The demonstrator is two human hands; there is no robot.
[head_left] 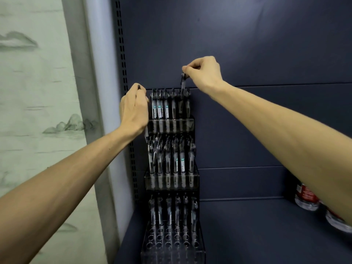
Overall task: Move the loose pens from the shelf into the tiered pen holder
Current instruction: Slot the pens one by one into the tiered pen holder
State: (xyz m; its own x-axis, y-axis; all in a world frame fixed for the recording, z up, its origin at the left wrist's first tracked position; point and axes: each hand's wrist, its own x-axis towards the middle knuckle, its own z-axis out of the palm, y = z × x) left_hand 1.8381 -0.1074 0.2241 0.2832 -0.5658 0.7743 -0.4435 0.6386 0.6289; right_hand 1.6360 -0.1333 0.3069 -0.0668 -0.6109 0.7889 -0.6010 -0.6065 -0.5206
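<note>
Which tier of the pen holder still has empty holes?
The bottom tier: its front rows of holes stand empty, while the top tier and middle tier look full.

One holder (172,180), two bottles (306,199).

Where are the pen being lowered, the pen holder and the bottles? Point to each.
pen (183,80), head view, on its clear barrel below the right hand's fingers.
pen holder (172,252), head view, on its bare front tier.
bottles (306,197), head view, on the nearer bottle's red label.

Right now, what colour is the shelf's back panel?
Dark navy blue back panel, best seen in the head view.
</note>
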